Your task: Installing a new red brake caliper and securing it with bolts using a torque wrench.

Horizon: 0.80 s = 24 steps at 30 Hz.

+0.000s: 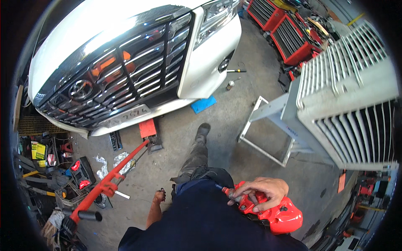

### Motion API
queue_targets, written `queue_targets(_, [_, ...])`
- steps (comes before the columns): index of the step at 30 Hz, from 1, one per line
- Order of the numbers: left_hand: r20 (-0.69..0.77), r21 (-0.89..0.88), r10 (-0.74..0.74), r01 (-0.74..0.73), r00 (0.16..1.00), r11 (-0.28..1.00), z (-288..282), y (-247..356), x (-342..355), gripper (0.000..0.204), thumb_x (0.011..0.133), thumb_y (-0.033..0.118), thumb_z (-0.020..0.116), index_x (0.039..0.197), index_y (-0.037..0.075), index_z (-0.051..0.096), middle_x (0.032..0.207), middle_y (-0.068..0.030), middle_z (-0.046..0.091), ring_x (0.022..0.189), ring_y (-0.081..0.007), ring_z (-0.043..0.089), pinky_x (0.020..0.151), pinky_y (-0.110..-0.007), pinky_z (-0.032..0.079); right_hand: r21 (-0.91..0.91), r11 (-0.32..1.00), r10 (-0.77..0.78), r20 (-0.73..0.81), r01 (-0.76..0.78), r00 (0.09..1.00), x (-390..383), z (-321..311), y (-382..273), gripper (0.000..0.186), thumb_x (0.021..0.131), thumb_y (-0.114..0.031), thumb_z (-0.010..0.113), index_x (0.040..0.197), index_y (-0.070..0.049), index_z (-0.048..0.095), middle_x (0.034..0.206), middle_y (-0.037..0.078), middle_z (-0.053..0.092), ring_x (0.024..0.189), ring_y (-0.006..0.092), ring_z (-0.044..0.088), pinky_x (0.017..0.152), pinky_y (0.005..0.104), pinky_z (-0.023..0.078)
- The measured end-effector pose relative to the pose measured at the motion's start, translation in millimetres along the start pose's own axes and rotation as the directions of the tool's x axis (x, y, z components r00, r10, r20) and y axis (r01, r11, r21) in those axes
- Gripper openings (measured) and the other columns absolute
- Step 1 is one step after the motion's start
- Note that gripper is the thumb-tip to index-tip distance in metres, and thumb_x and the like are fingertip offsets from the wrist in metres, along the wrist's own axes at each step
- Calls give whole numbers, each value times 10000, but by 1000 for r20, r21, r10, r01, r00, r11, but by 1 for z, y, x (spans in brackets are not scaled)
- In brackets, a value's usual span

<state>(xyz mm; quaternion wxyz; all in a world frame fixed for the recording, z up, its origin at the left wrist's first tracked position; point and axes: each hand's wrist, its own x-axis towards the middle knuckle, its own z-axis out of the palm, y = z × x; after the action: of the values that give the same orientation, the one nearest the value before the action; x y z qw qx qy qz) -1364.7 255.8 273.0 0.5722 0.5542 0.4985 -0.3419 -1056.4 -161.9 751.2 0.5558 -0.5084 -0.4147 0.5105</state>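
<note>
A glossy red brake caliper [284,217] is held against the right side of my body. My right hand [268,193] wraps over its top, thumb and fingers curled around the casting. A short fitting sticks out of its left end, near my waist. My left hand [160,195] hangs low at my left side above the floor, fingers curled closed; whatever is in it, if anything, is too small to make out. One of my legs [194,154] is stretched forward on the concrete, dark shoe pointing at the car.
Ahead stands a white car [125,21] with a chrome grille. A red floor jack [147,129] sits at its bumper, its long handle [113,175] slanting left. To the right is a large caged fan [347,88] on a metal stand. Red tool chests [289,37] stand far right; parts clutter the left.
</note>
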Motion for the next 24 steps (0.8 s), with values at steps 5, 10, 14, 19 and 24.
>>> queue_targets(5, [-77,205,306,-285,949,936,104,149,4,461,976,460,497,925,12,598,654,-51,555,515,-166,535,447,-342,453,-72,990,-114,127,124,985,5,-179,-11,647,819,-94,687,1384,33,399,1260,182,612,924,223,686,671,281,549])
queue_targets(10, [-38,391,258,-223,965,893,169,331,2,450,993,433,479,915,4,589,653,-66,562,548,-182,552,500,-364,454,-56,993,-86,266,104,960,15,-364,-67,666,801,-93,679,1389,21,387,1239,170,623,926,224,685,718,288,539])
queue_targets(14, [-62,380,282,-239,957,894,211,428,-1,452,993,432,478,915,0,587,653,-70,563,554,-185,554,509,-368,454,-64,979,-144,449,193,882,26,-478,-111,686,761,-91,676,1377,5,390,1257,151,610,691,231,666,651,300,536])
queue_targets(19, [-144,263,259,-215,955,941,293,516,20,454,994,430,478,916,-5,585,654,-76,564,562,-188,555,520,-372,454,-5,969,-197,592,248,781,28,-617,-118,718,754,-90,675,1395,-1,364,1217,146,628,777,224,674,589,290,542])
queue_targets(24, [-247,119,146,-120,958,986,434,579,48,457,995,428,477,916,-10,582,655,-82,565,569,-192,557,531,-377,454,49,978,-181,678,201,712,-15,-794,-99,710,768,-75,667,1398,10,351,1209,157,638,766,212,682,593,281,551])
